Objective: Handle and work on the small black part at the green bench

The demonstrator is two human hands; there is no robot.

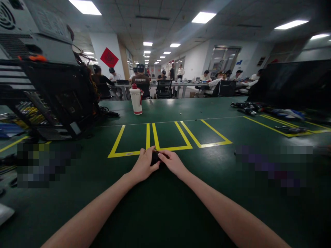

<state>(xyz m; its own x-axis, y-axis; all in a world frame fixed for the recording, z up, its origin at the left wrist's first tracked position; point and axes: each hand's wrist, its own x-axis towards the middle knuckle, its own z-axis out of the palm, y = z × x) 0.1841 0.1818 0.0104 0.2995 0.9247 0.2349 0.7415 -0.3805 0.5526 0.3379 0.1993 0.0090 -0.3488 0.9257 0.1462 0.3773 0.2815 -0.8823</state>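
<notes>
A small black object (155, 157) is between my two hands, just above or on the green table (160, 213), near the front ends of the yellow tape outlines (131, 154). My left hand (143, 165) wraps round its left side, thumb below and fingers above. From the right, my right hand (172, 163) pinches its edge with thumb and fingertips close together. Fingers cover much of the object, and its exact kind is too small and dark to tell.
An open black computer case (51, 96) with loose cables stands at the left. Behind the tape is a white cup (136, 100) with a red lid. Dark cables (248, 108) and a large black screen (294, 82) are at the right. People sit at far tables.
</notes>
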